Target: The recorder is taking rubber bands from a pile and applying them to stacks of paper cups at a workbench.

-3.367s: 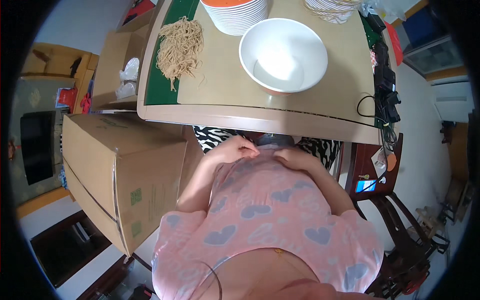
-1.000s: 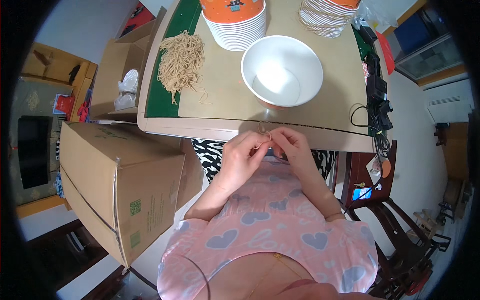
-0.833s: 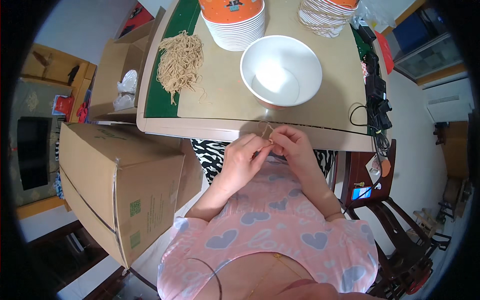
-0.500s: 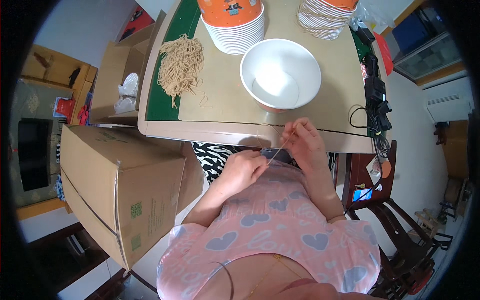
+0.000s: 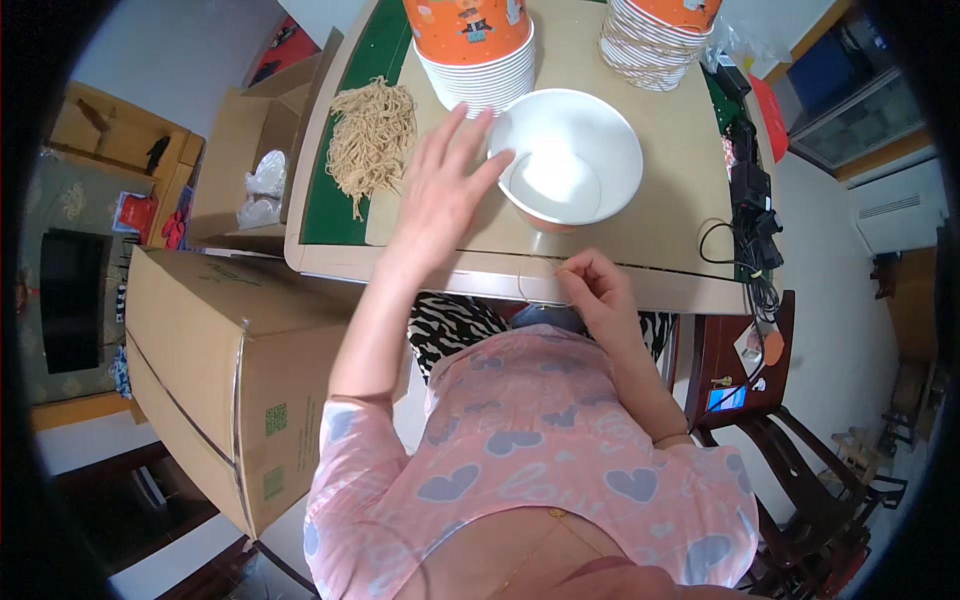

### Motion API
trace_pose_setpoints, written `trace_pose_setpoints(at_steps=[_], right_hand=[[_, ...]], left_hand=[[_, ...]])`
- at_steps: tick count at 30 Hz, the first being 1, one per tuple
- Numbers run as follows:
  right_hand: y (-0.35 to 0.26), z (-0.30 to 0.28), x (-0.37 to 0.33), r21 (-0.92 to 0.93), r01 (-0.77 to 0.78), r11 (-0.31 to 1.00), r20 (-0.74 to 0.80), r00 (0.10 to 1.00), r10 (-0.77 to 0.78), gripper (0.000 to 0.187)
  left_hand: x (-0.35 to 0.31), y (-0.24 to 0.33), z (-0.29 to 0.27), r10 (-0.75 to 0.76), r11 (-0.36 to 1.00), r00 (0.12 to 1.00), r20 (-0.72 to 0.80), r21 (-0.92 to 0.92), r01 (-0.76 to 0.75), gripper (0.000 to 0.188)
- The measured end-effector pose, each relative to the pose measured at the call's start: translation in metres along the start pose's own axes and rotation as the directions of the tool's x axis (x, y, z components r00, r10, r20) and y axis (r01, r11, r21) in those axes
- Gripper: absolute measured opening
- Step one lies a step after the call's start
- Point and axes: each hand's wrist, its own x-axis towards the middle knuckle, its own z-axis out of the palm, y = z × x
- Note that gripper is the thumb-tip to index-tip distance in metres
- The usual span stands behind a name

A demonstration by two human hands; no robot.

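A white-lined paper bucket [image 5: 575,160] stands upright on the table, its wide mouth facing me. My left hand [image 5: 443,185] is at the bucket's left side with fingers spread, the thumb by the rim; whether it touches cannot be told. At the table's front edge my right hand [image 5: 598,288] pinches a thin tan string [image 5: 521,280], which loops off to the left. A loose heap of tan strings [image 5: 370,140] lies on the table, left of my left hand.
Behind the bucket stands a tall stack of orange paper buckets [image 5: 470,50]. Another stack wound with string [image 5: 655,45] is at the far right. Black power adapters and cables [image 5: 750,190] run along the right edge. A large cardboard box [image 5: 200,360] stands left of me.
My left hand has let go of the string and moved up and forward to the bucket's left side, its fingers opening. My right hand keeps the string, slightly lower.
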Motion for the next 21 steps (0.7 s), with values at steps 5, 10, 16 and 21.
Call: trace_pose_setpoints(at_steps=[5,10,16,21], right_hand=[[0.01,-0.006,0.018,-0.023,0.085,0.996,-0.078,0.993,-0.087,0.005],[0.003,-0.006,0.041,-0.029,0.143,0.989,-0.089,0.985,-0.145,0.005],[0.007,-0.017,0.04,0.064,0.161,0.985,-0.166,0.975,-0.148,0.006],[0.004,-0.011,0.013,-0.092,0.222,0.971,-0.247,0.939,-0.239,0.003]], left_hand=[[0.016,0.004,-0.015,0.098,0.983,0.942,0.32,-0.176,-0.043,0.017],[0.024,0.036,0.002,0.074,0.89,0.965,0.251,-0.453,0.05,0.012],[0.026,0.06,0.021,-0.01,0.878,0.996,0.084,-0.476,0.049,0.014],[-0.01,0.081,0.008,-0.402,0.618,0.894,0.199,-0.661,0.426,0.022]])
